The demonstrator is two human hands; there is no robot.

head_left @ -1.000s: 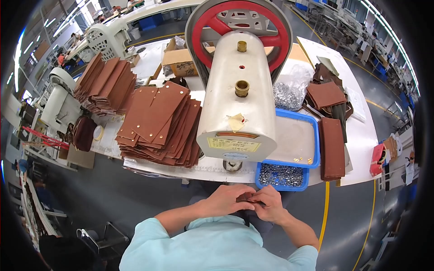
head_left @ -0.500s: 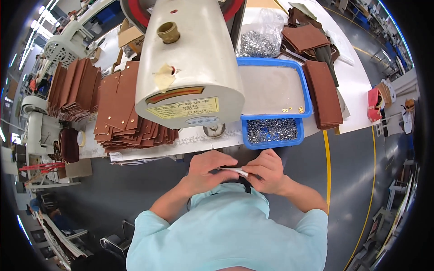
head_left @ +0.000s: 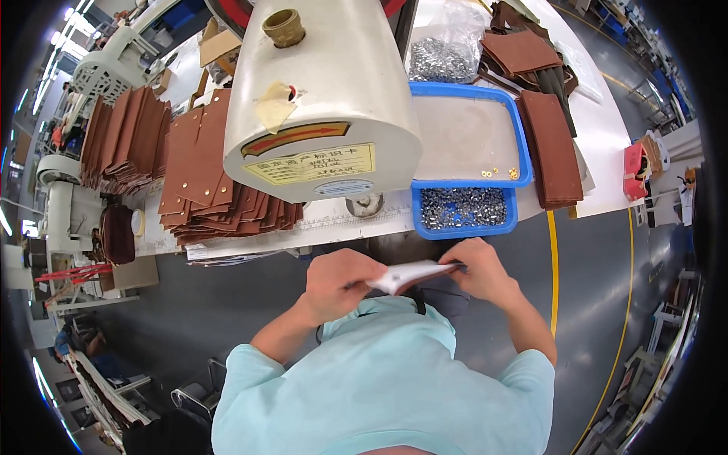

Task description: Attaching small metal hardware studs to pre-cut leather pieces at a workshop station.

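Observation:
Close in front of my body, both hands hold a flat, thin piece [head_left: 413, 272] with a white face and a brown leather-like edge; it is blurred by motion. My left hand [head_left: 337, 282] is closed on its left end, thumb and fingers pinching it. At its other end my right hand [head_left: 484, 269] grips the edge with bent fingers. Just beyond my hands sits a small blue tray [head_left: 464, 231] of silvery metal rivets. Behind it a larger blue-rimmed tray [head_left: 470, 130] has a few gold-coloured rings in its near right corner.
A large cream-coloured machine head [head_left: 322, 114] rises over the table centre. Stacked brown leather panels [head_left: 193, 163] with gold studs lie left of it. More brown panels [head_left: 551, 152] lie right of the trays, and a clear bag of metal parts [head_left: 444, 57] stands behind them.
My hands have moved apart, the right one up and to the right. The piece between them has turned, now showing more of its white face and its brown edge.

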